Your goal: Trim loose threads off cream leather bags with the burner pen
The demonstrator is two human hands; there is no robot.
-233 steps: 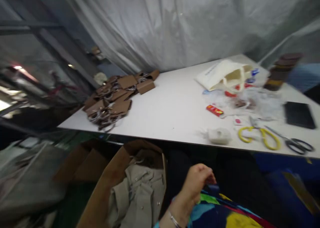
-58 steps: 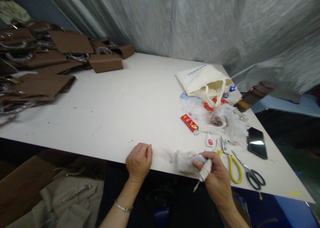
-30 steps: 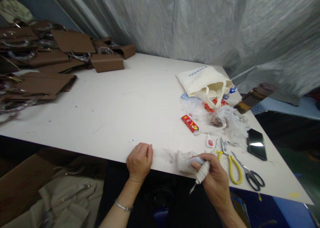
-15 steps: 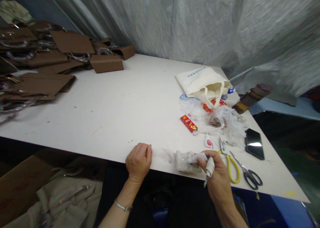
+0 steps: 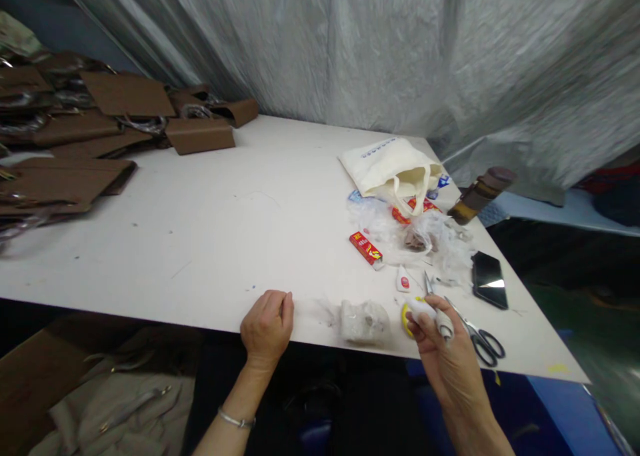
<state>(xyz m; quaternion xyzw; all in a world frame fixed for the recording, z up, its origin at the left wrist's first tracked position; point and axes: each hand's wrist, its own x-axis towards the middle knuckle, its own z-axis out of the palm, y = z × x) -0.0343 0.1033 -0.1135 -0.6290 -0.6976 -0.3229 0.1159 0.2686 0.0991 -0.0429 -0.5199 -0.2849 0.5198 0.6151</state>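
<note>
My left hand (image 5: 268, 324) rests closed at the table's front edge, its fingers curled in; whatever may be inside is hidden. In my right hand (image 5: 445, 339) is a small white glue bottle (image 5: 419, 307), gripped between thumb and fingers. White wrapping (image 5: 444, 324) covers part of one finger of this hand. Between the hands, a whitish block in clear plastic (image 5: 364, 323) lies by the edge, touched by neither. Yellow-handled scissors (image 5: 406, 319) lie partly hidden behind my right hand. Black-handled scissors (image 5: 485, 346) are just right of it.
Brown handbags (image 5: 127, 95) pile up at the left. A cream tote bag (image 5: 387, 166), red box (image 5: 366, 249), white bottle with red label (image 5: 403, 279), crumpled clear plastic (image 5: 447, 243), phone (image 5: 489, 280) and dark flask (image 5: 481, 195) occupy the right. Beige fabric items (image 5: 130, 409) fill a carton below left.
My right hand has moved off the plastic-wrapped block to its right, still holding the white glue bottle, which is now tilted differently. My left hand stays closed; the view has shifted slightly.
</note>
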